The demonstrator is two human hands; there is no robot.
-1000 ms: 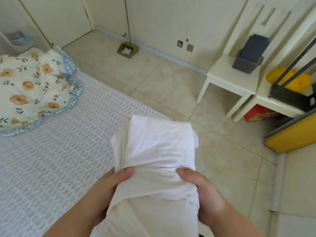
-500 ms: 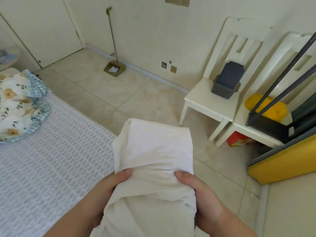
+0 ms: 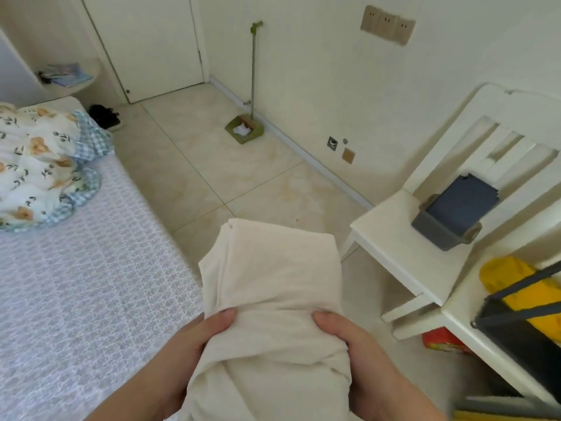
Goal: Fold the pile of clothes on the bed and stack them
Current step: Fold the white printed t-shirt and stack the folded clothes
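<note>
A folded cream-white garment (image 3: 273, 287) is held up in front of me, over the bed's right edge and the floor. My left hand (image 3: 188, 344) grips its left side with the thumb on top. My right hand (image 3: 349, 347) grips its right side the same way. The fingers of both hands are hidden under the cloth. The bed (image 3: 76, 299), covered in a white lace-patterned sheet, lies to the left. No pile of other clothes shows in this view.
A floral quilt with blue checked trim (image 3: 39, 165) lies bunched at the bed's far left. A white chair (image 3: 425, 238) with a grey box (image 3: 449, 220) stands at right, beside a yellow item (image 3: 516, 284). A green dustpan (image 3: 243, 132) leans on the wall.
The view has swung up and to the right, showing more wall, door and chair. Both hands keep the same hold on the folded garment.
</note>
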